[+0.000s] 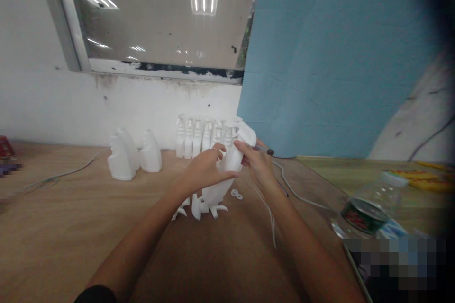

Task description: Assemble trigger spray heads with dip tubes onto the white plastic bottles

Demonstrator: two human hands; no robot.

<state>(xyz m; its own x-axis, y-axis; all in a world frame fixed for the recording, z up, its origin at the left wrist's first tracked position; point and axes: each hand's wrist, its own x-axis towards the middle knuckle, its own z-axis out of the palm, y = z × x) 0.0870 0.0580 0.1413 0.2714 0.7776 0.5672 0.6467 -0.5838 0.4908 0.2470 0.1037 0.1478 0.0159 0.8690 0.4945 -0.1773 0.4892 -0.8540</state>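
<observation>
A white plastic spray bottle (222, 182) stands tilted on the wooden table (71, 227) in front of me. My left hand (204, 168) is wrapped round its neck. My right hand (256, 161) pinches the white spray head (246, 133) at the bottle's top. Several loose white trigger parts (199, 208) lie on the table at the bottle's foot. Two small white rings (236, 194) lie just right of it.
A row of several white bottles (202, 135) stands against the back wall, with three more white bottles (133, 154) to the left. A blue board (337, 57) leans at the right. A clear plastic bottle (366, 210) lies at the right edge. Cables (295, 191) cross the table.
</observation>
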